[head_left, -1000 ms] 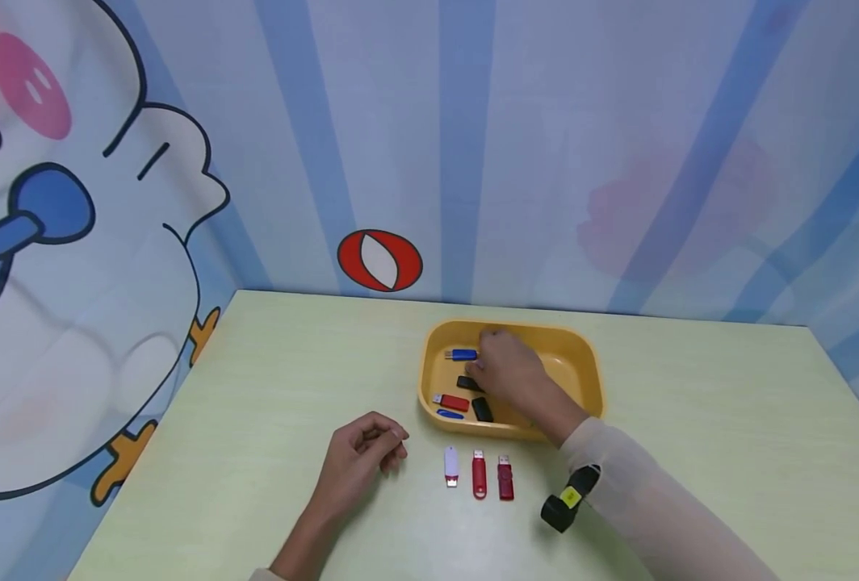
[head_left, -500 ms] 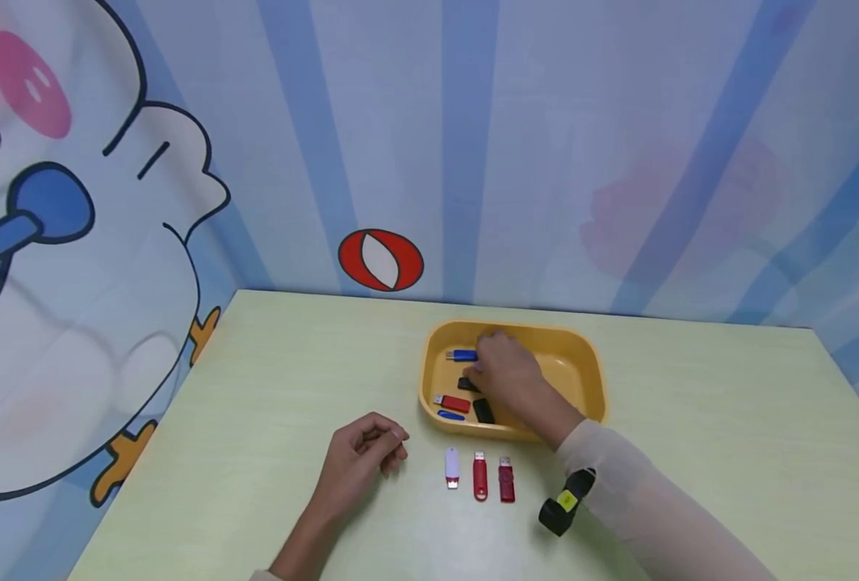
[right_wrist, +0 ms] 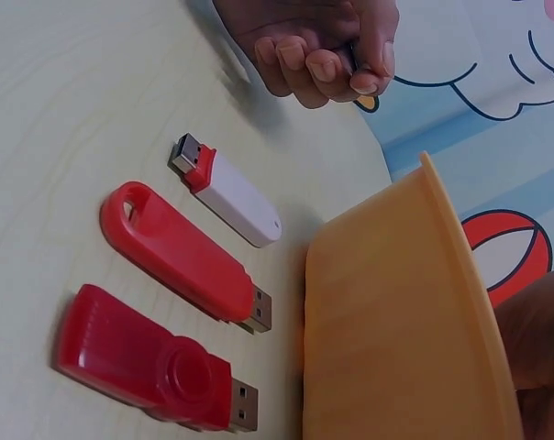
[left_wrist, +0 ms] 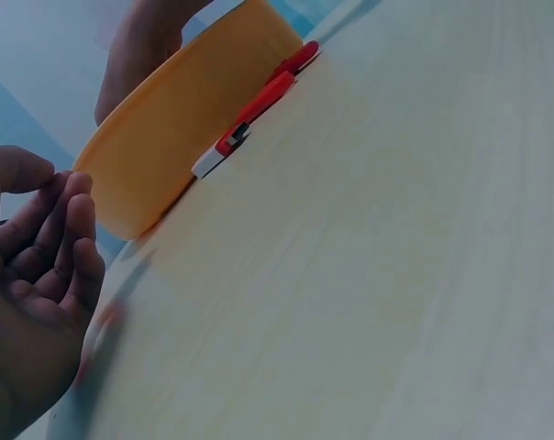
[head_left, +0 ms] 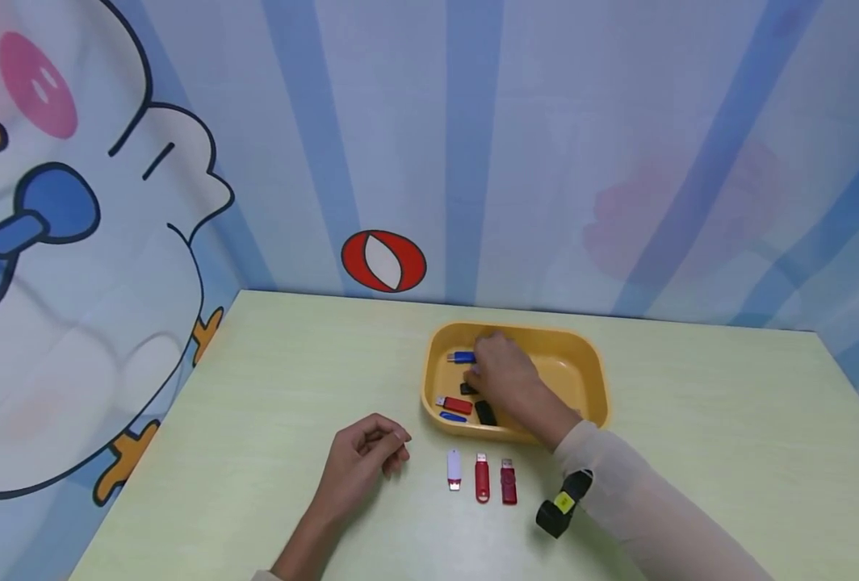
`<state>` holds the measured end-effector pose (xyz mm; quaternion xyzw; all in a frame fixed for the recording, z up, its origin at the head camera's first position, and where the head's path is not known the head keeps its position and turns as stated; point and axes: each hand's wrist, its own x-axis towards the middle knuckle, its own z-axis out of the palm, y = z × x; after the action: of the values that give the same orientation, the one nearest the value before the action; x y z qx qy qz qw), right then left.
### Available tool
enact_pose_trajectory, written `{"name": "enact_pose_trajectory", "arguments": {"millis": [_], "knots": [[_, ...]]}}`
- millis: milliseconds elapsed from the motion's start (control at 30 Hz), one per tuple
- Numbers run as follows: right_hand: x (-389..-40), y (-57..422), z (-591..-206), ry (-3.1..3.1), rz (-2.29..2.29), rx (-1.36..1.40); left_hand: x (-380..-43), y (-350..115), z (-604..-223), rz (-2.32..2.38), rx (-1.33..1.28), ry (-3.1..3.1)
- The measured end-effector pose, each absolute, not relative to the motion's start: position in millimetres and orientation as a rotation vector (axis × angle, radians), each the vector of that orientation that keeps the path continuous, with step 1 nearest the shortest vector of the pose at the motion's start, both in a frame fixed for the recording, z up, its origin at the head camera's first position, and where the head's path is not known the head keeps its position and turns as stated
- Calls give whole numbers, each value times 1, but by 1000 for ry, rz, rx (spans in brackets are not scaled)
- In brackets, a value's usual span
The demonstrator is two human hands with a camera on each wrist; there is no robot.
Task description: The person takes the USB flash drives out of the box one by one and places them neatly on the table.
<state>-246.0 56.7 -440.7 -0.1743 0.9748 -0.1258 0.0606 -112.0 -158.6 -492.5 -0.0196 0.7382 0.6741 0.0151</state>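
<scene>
My right hand point(head_left: 505, 371) reaches down into a yellow tray point(head_left: 599, 383); its fingertips are mostly hidden, so whether they grip anything does not show. A black USB drive point(head_left: 467, 389) pokes out beside its thumb. To its left lie a blue USB drive point(head_left: 462, 357), a red and black one point(head_left: 454, 405), a small blue piece point(head_left: 453, 417) and another black one point(head_left: 484, 413). My left hand point(head_left: 367, 452) rests loosely curled on the table, holding nothing. Outside the tray stand in a row a white USB drive point(right_wrist: 238, 200), a red one point(right_wrist: 181, 252) and a dark red one point(right_wrist: 149, 357).
The pale table point(head_left: 306, 347) extends on both sides of the tray. A printed cloth backdrop point(head_left: 546, 161) hangs along its far and left edges. A black strap with a small device point(head_left: 563, 502) sits on my right wrist.
The black drive by my right thumb sits slightly lower and shows less of itself. My right hand shifts only a little within the tray; my left hand stays still.
</scene>
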Motion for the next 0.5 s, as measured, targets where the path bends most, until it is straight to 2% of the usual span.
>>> {"name": "enact_pose_trajectory", "arguments": {"millis": [500], "knots": [[-241, 55, -433, 2964, -456, -544, -112, -160, -491, 2082, -91, 2312]]}}
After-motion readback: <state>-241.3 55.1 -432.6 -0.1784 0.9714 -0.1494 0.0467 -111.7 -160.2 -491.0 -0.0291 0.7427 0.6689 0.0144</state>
